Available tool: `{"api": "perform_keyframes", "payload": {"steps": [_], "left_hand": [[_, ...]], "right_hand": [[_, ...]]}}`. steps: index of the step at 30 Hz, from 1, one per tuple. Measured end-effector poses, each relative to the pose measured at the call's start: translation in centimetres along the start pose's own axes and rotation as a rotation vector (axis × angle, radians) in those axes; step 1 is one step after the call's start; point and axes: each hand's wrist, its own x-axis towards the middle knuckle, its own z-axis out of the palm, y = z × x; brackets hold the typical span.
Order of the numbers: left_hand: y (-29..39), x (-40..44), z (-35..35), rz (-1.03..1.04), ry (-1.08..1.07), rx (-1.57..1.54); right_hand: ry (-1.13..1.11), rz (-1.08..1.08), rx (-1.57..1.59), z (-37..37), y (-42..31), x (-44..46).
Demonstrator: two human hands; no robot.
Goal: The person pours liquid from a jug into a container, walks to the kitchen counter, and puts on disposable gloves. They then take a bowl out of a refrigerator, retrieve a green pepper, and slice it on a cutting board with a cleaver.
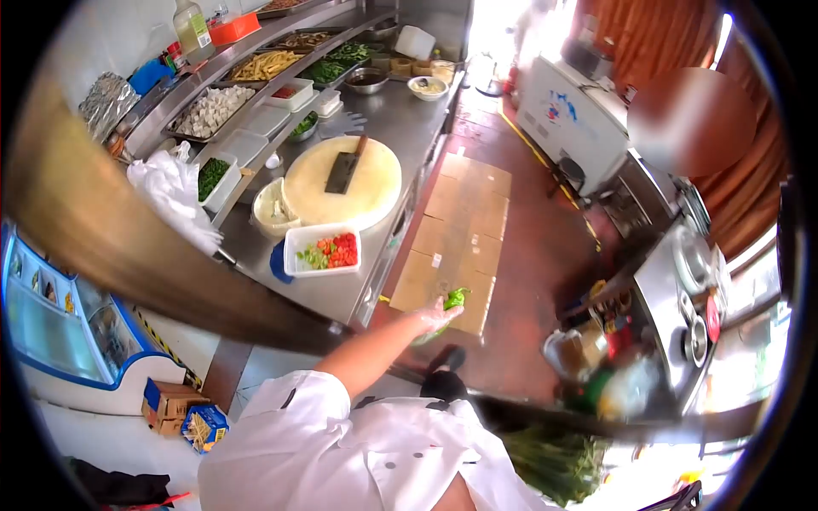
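Observation:
My left hand (439, 315) reaches forward over the cardboard on the floor, in what looks like a thin clear glove. Its fingers are closed around a green pepper (457, 298). More green shows just below the palm, too blurred to name. My right hand is out of view; only a bit of bare skin shows at the bottom edge. On the steel counter (247, 268) to the left sits a white tub (298, 266) with chopped red and green pieces. Behind it a cleaver (342, 173) lies flat on a round cutting board (383, 183).
Shelves above the counter hold trays of white cubes (213, 111), yellow strips (266, 65) and greens (328, 70). Flattened cardboard (434, 230) covers part of the red floor. A white chest freezer (554, 111) and a steel table (660, 298) stand right. Leafy greens (554, 460) lie at bottom right.

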Motion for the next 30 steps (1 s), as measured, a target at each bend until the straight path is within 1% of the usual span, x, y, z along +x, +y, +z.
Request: {"api": "perform_keyframes", "payload": {"steps": [2,5,7,8,9,10,11,12,13,14,15,17,18,19,21,23,24,26,29,30], "left_hand": [[0.3,4.6,-3.1,0.031,-0.028,-0.179],[1.2,6.0,-9.4,-0.067,-0.119,-0.38],[-0.4,6.5,-12.5,-0.16,0.025,-0.474],[-1.1,5.8,-13.6,-0.182,0.161,-0.46],[0.5,4.5,-15.3,-0.176,0.194,-0.515],[1.6,3.6,-16.5,-0.237,0.313,-0.541],[1.4,3.4,-17.5,-0.248,0.358,-0.553],[1.4,3.3,-18.5,-0.255,0.402,-0.566],[2.2,3.1,-19.1,-0.239,0.49,-0.652],[3.6,2.7,-19.8,-0.22,0.58,-0.733],[4.6,2.9,-20.8,-0.196,0.675,-0.808],[5.1,4.6,-22.8,-0.207,0.724,-1.063],[5.2,5.7,-23.8,-0.209,0.739,-1.189],[5.5,6.8,-24.6,-0.168,0.715,-1.322],[6.6,9.4,-28.2,-0.073,0.657,-1.575],[9.3,10.8,-31.3,-0.062,0.681,-1.674],[10.2,11.6,-33.2,-0.052,0.702,-1.711],[10.9,13.3,-34.6,-0.001,0.867,-1.585],[11.0,14.5,-36.1,0.031,1.066,-1.467],[9.8,15.3,-35.7,0.024,1.137,-1.437]], "right_hand": [[-0.036,-0.049,-0.061,-3.8,-6.0,5.7],[-0.089,-0.165,-0.228,-10.4,-15.8,15.8],[-0.108,-0.296,-0.386,-15.7,-24.3,22.8],[-0.11,-0.382,-0.475,-18.2,-29.1,26.3],[-0.09,-0.491,-0.577,-20.8,-34.7,29.8],[-0.056,-0.612,-0.676,-23.2,-40.9,32.9],[0.003,-0.723,-0.77,-25.3,-48.5,35.0],[0.069,-0.807,-0.845,-26.8,-57.0,35.7],[0.117,-0.812,-0.944,-28.0,-66.1,32.7],[0.17,-0.845,-0.881,-28.0,-72.9,33.4],[0.127,-0.966,-0.816,-27.9,-79.3,31.8],[0.104,-1.198,-0.79,-25.6,-89.9,32.0],[0.083,-1.239,-0.747,-24.0,-94.5,29.0],[0.063,-1.27,-0.706,-22.0,-97.7,26.0],[-0.095,-1.335,-0.637,-17.4,-102.6,26.6],[0.033,-1.447,-0.826,-13.6,-105.2,22.1],[0.076,-1.544,-0.931,-12.0,-107.0,22.0],[0.146,-1.747,-1.127,-9.4,-109.8,22.2],[0.24,-2.05,-1.226,-6.1,-113.4,24.0],[0.173,-2.083,-1.311,-5.1,-114.7,24.6]]}}
